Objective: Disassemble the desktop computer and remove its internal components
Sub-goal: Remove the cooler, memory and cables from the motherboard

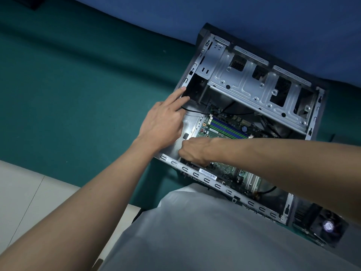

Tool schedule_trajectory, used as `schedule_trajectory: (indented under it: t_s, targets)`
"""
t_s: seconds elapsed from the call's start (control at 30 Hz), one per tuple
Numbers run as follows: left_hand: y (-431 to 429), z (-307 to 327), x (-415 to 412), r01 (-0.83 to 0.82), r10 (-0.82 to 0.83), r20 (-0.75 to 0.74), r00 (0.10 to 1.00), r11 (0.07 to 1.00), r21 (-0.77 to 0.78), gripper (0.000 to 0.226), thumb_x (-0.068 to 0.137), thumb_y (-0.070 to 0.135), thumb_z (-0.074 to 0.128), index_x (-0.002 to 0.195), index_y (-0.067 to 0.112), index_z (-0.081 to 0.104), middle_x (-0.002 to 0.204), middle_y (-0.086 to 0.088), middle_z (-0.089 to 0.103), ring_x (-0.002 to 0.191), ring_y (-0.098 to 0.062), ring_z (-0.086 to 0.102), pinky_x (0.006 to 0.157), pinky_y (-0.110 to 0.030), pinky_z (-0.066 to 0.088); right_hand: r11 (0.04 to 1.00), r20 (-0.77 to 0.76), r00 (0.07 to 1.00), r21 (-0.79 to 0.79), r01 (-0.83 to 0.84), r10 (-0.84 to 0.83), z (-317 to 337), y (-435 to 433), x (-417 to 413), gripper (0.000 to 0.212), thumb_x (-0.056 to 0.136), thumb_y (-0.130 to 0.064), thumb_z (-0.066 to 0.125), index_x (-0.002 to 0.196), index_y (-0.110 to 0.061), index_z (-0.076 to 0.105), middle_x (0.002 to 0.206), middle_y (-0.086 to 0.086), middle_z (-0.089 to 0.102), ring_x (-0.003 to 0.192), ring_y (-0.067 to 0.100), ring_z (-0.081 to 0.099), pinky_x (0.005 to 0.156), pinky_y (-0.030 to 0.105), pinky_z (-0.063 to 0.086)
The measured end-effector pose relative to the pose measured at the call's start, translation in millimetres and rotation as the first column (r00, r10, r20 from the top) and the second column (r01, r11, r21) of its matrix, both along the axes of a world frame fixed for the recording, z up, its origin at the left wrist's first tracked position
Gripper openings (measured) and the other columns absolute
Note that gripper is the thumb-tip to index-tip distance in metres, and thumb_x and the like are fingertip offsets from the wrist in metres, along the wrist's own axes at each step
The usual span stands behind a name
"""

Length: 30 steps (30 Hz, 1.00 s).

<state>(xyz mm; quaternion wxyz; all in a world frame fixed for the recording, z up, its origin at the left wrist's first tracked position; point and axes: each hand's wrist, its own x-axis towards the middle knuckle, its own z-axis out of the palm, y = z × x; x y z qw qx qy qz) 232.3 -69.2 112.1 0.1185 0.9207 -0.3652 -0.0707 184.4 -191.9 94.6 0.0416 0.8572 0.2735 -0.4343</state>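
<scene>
An open desktop case [195, 174] lies on its side on a green surface. Its green motherboard [224, 129] shows blue and green memory slots. A silver drive cage [252, 85] spans the far end. My left hand [164, 122] rests on the case's left rim, fingers straight, index finger pointing toward the dark bay. My right hand [192, 151] reaches across into the case near the front rim, fingers curled down onto the motherboard's near-left corner. What those fingers hold is hidden.
A black fan and heatsink unit [326, 227] lies outside the case at the lower right. Black cables [244, 113] run across the board under the drive cage. My grey-clad lap [195, 231] fills the foreground. A pale floor [23, 192] shows at lower left.
</scene>
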Motion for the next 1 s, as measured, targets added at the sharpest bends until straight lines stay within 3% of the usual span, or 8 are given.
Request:
schedule_trajectory:
  t_s: [0.1, 0.23, 0.43, 0.53, 0.63, 0.77, 0.87, 1.0]
  targets:
    - [-0.2, 0.2, -0.1, -0.002, 0.002, 0.001, 1.0, 1.0, -0.002, 0.02, 0.09, 0.016, 0.051, 0.097, 0.009, 0.069, 0.151, 0.003, 0.04, 0.148, -0.013, 0.009, 0.088, -0.036, 0.041, 0.999, 0.048, 0.998, 0.038, 0.032, -0.034, 0.5, -5.3, -3.7, 0.021, 0.097, -0.008, 0.035, 0.08, -0.007, 0.048, 0.071, 0.002, 0.035, 0.069, 0.02, 0.043, 0.056, 0.027, 0.032]
    - [-0.3, 1.0, 0.5, 0.0, 0.0, -0.004, 1.0, 1.0, -0.001, 0.02, 0.091, 0.016, 0.051, 0.097, 0.009, 0.069, 0.15, 0.003, 0.04, 0.148, -0.012, 0.01, 0.087, -0.035, 0.04, 0.988, 0.022, 0.988, 0.039, 0.151, -0.152, -1.8, -14.0, -6.9, 0.033, 0.094, -0.009, 0.037, 0.063, -0.018, 0.03, 0.064, 0.0, 0.03, 0.055, 0.013, 0.032, 0.047, 0.028, 0.026]
    - [-0.6, 0.7, 0.5, 0.0, 0.0, -0.01, 1.0, 1.0, 0.0, 0.02, 0.09, 0.015, 0.051, 0.096, 0.008, 0.069, 0.151, 0.003, 0.04, 0.148, -0.013, 0.01, 0.086, -0.036, 0.041, 0.886, 0.03, 0.895, 0.161, 0.436, -0.446, -7.8, -11.4, -6.8, 0.014, 0.085, -0.003, 0.053, 0.085, -0.016, 0.057, 0.086, 0.007, 0.05, 0.085, 0.028, 0.057, 0.072, 0.032, 0.05]
    - [-0.6, 0.7, 0.9, 0.001, -0.001, -0.013, 1.0, 1.0, 0.004, 0.021, 0.091, 0.016, 0.05, 0.096, 0.008, 0.068, 0.151, 0.003, 0.039, 0.148, -0.012, 0.008, 0.086, -0.035, 0.041, 0.909, 0.09, 0.912, 0.168, 0.382, -0.4, -11.6, -15.0, -12.0, 0.015, 0.097, -0.025, 0.042, 0.098, -0.015, 0.052, 0.072, 0.002, 0.042, 0.065, 0.023, 0.048, 0.063, 0.033, 0.042]
    - [-0.5, 0.9, 1.3, 0.001, -0.001, -0.016, 1.0, 1.0, 0.0, 0.021, 0.091, 0.016, 0.05, 0.097, 0.008, 0.068, 0.151, 0.003, 0.039, 0.148, -0.012, 0.009, 0.087, -0.036, 0.041, 0.923, 0.147, 0.916, 0.162, 0.349, -0.373, -16.2, -20.0, -14.0, 0.022, 0.098, -0.023, 0.036, 0.117, -0.011, 0.041, 0.064, 0.0, 0.037, 0.052, 0.014, 0.034, 0.049, 0.029, 0.027]
    - [-0.7, 1.8, 1.3, 0.006, -0.006, -0.012, 1.0, 1.0, 0.003, 0.022, 0.091, 0.016, 0.05, 0.098, 0.007, 0.068, 0.151, 0.002, 0.039, 0.148, -0.013, 0.009, 0.088, -0.036, 0.041, 0.864, 0.048, 0.888, 0.26, 0.431, -0.457, -15.2, -27.2, -14.0, 0.008, 0.094, -0.02, 0.044, 0.101, -0.016, 0.042, 0.074, 0.003, 0.05, 0.067, 0.022, 0.05, 0.05, 0.031, 0.032]
    - [-0.3, 2.9, 1.2, 0.008, -0.008, -0.013, 1.0, 1.0, 0.002, 0.022, 0.091, 0.016, 0.05, 0.098, 0.007, 0.069, 0.15, 0.002, 0.04, 0.148, -0.013, 0.01, 0.088, -0.036, 0.042, 0.845, -0.058, 0.885, 0.273, 0.459, -0.462, -13.5, -28.4, -16.4, 0.011, 0.089, -0.012, 0.05, 0.093, -0.02, 0.045, 0.086, 0.001, 0.057, 0.082, 0.022, 0.054, 0.069, 0.038, 0.047]
    - [0.0, 3.0, 1.3, 0.007, -0.007, -0.01, 1.0, 1.0, 0.004, 0.022, 0.091, 0.017, 0.05, 0.097, 0.007, 0.069, 0.151, 0.001, 0.04, 0.148, -0.014, 0.01, 0.089, -0.037, 0.042, 0.932, 0.12, 0.932, 0.163, 0.323, -0.343, -14.0, -29.4, -25.5, 0.024, 0.099, -0.042, 0.032, 0.089, -0.02, 0.028, 0.067, -0.001, 0.037, 0.061, 0.019, 0.041, 0.065, 0.037, 0.04]
